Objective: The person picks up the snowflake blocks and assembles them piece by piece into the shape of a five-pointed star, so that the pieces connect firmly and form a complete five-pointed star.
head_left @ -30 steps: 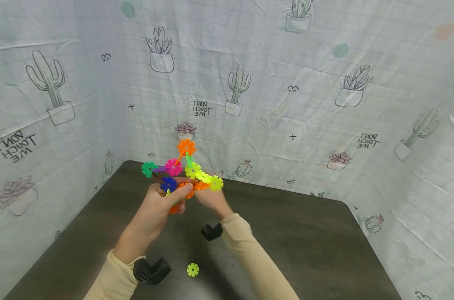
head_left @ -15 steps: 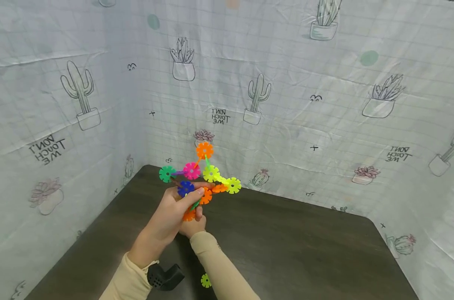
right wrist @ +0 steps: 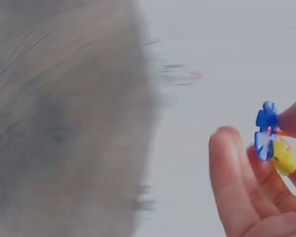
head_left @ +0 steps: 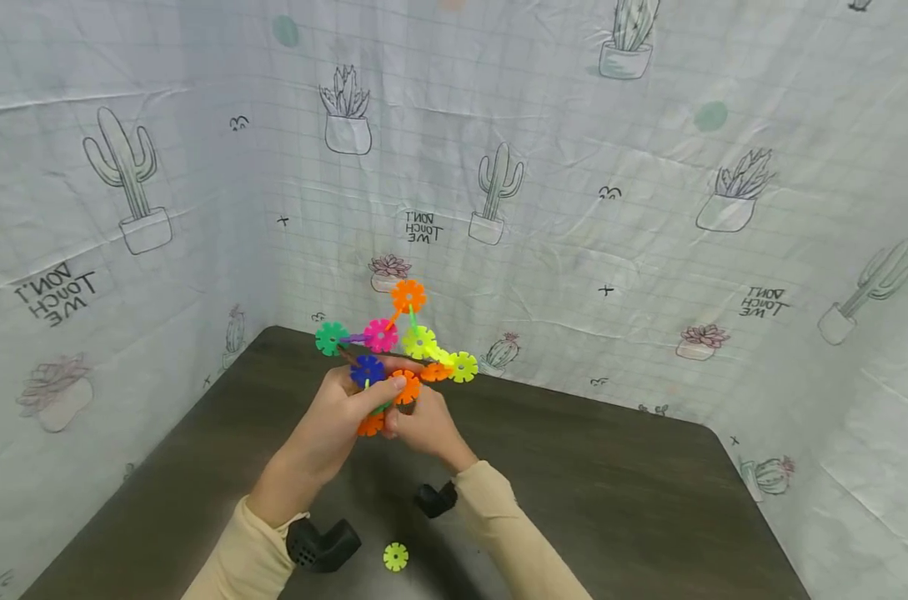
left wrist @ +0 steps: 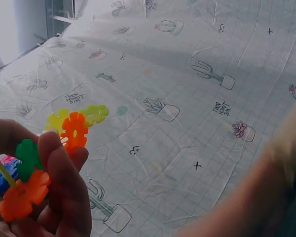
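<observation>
In the head view my left hand (head_left: 329, 425) grips a structure of joined snowflake discs (head_left: 381, 336), its thumb on an orange disc (head_left: 406, 387). The structure has pink, green, blue, yellow and orange discs and is held up over the table. From the left wrist view, the fingers (left wrist: 64, 182) curl beside a green disc (left wrist: 28, 159) and an orange disc (left wrist: 23, 196). My right hand (head_left: 425, 427) is close behind the lower end of the structure. In the right wrist view its fingers pinch a blue snowflake disc (right wrist: 266, 118) with a yellow disc (right wrist: 284, 158) against it.
One loose yellow-green disc (head_left: 396, 557) lies on the dark table (head_left: 574, 475) between the forearms. Black wrist devices (head_left: 322, 544) are on both wrists. White cloth (head_left: 544, 267) printed with cacti hangs behind and on both sides of the table.
My right hand dropped low behind the left hand half a second ago and has since moved up and right, beside the structure. The left hand keeps its grip. The loose disc shows fully again.
</observation>
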Demonstrator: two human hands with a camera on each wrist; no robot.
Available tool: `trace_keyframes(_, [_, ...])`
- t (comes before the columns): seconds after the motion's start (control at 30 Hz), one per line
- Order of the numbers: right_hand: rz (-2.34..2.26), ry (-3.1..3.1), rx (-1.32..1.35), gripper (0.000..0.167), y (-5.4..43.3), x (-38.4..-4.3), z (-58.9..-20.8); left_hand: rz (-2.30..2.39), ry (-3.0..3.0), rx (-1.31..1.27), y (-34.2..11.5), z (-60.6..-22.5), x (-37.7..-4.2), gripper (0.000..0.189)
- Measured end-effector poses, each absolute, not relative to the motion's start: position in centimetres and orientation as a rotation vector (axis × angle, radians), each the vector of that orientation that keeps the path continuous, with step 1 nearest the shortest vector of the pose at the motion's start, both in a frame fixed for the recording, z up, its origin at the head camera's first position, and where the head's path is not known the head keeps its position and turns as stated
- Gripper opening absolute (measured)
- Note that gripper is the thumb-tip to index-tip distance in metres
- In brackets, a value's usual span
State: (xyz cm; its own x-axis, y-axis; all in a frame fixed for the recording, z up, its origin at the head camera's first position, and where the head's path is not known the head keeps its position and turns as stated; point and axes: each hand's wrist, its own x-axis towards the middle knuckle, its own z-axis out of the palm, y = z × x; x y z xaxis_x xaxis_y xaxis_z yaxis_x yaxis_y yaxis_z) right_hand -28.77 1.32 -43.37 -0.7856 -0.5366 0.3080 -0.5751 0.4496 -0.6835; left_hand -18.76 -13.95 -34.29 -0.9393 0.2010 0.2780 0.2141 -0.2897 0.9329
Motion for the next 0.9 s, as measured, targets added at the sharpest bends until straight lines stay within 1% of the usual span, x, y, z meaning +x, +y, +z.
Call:
trace_keyframes(0.07, [1.623,-2.559,0.91,0.024,3.7,-27.0,-41.7,-2.482,-1.872,-0.565,-13.4,-34.2,-18.9,0.03])
trace_keyframes(0.17, [1.905,-2.356,0.91,0.036,7.0,-24.4,-39.9,-2.516,-1.878,-0.597,-12.6,-34.2,-19.3,0.036])
trace_keyframes(0.27, [1.984,-2.242,0.917,0.038,9.3,-22.2,-38.8,-2.545,-1.879,-0.604,-11.7,-34.1,-19.6,0.039])
trace_keyframes(0.4, [1.919,-2.207,0.916,0.036,11.1,-20.2,-37.7,-2.578,-1.863,-0.606,-10.6,-33.8,-19.9,0.042])
trace_keyframes(0.6, [1.761,-2.198,0.906,0.036,12.2,-19.4,-36.7,-2.597,-1.862,-0.595,-9.5,-33.5,-20.1,0.043])
trace_keyframes(0.7, [1.729,-2.211,0.946,0.041,12.8,-19.4,-36.5,-2.592,-1.881,-0.599,-9.0,-33.5,-20.0,0.043])
trace_keyframes(0.83, [1.889,-2.139,1.029,0.05,13.7,-19.2,-36.2,-2.579,-1.888,-0.616,-8.3,-33.4,-19.8,0.041])
trace_keyframes(0.9, [1.966,-2.088,1.047,0.052,14.1,-19.1,-36.1,-2.57,-1.889,-0.625,-7.9,-33.4,-19.7,0.041])
